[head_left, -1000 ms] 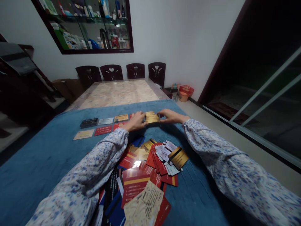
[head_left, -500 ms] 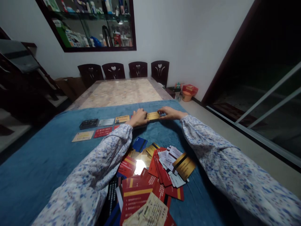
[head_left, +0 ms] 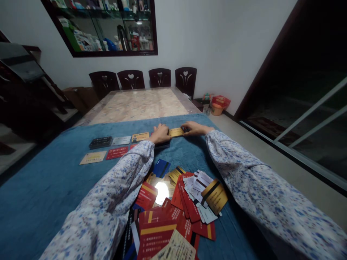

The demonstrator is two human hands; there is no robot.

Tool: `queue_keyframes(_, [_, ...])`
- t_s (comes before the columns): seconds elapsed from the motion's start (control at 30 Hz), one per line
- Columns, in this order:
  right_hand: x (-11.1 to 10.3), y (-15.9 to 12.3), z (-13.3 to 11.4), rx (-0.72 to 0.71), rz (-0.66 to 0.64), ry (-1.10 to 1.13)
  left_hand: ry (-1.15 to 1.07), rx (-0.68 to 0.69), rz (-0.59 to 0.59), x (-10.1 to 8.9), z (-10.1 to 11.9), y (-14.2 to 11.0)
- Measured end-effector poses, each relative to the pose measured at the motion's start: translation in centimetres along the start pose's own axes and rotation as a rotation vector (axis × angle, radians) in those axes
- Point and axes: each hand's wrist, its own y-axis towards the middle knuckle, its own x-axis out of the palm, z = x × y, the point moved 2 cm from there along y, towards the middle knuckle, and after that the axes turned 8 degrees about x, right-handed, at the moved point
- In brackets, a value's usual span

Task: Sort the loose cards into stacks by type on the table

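A gold card (head_left: 176, 132) lies at the far part of the blue cloth, with a hand at each end. My left hand (head_left: 161, 134) has its fingers closed on the card's left end. At the right end, my right hand (head_left: 195, 128) pinches it. Left of my hands are a black card stack (head_left: 100, 142), a silver card (head_left: 121, 140) and a yellow card (head_left: 140, 137). Nearer me sit a cream card (head_left: 93, 157) and a red card (head_left: 117, 152). My left hand and sleeve partly hide other cards in these rows.
Between my forearms spreads a loose pile with a blue card (head_left: 162, 168), white cards (head_left: 202, 180), a brown-gold card (head_left: 215, 196) and several red ones. Beneath is a blue cloth (head_left: 54, 173) on a marble-patterned table (head_left: 146, 103). Dark chairs (head_left: 159, 78) line the far edge.
Both hands stay at the gold card's ends, with only slight finger movement. The view has shifted a little; the cards keep their arrangement.
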Motion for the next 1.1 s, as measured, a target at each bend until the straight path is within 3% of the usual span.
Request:
queue_keyframes(0.4, [0.03, 0.47, -0.60, 0.048, -0.114, 0.024, 0.049, 0.003, -0.018, -0.26, 0.08, 0.63])
queue_keyframes(1.1, [0.34, 0.10, -0.88, -0.008, -0.001, 0.007, -0.014, 0.021, -0.045, -0.12, -0.02, 0.99])
